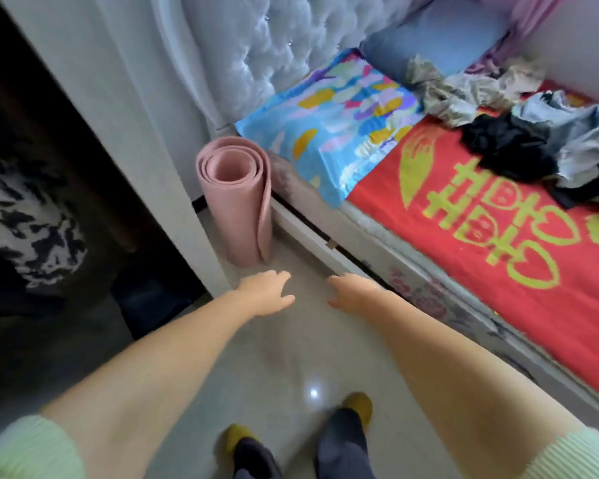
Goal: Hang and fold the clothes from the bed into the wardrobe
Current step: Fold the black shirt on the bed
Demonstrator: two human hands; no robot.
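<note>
A heap of clothes lies on the bed at the upper right: a black garment (509, 146), a pale blue-grey one (581, 133) and a crumpled grey patterned one (464, 88). The bed has a red cover (481, 243) with yellow signs. The open wardrobe (32, 209) stands dark at the left, a black-and-white garment hanging inside. My left hand (265, 293) and my right hand (355, 292) hover over the floor, empty, fingers loosely curled, well short of the clothes.
A rolled pink mat (237, 198) stands upright on the floor between the wardrobe's white side panel (159, 157) and the bed. A bright blue patterned pillow (325, 133) lies by the padded headboard (256, 46). My feet in yellow slippers stand on the glossy floor (291, 357).
</note>
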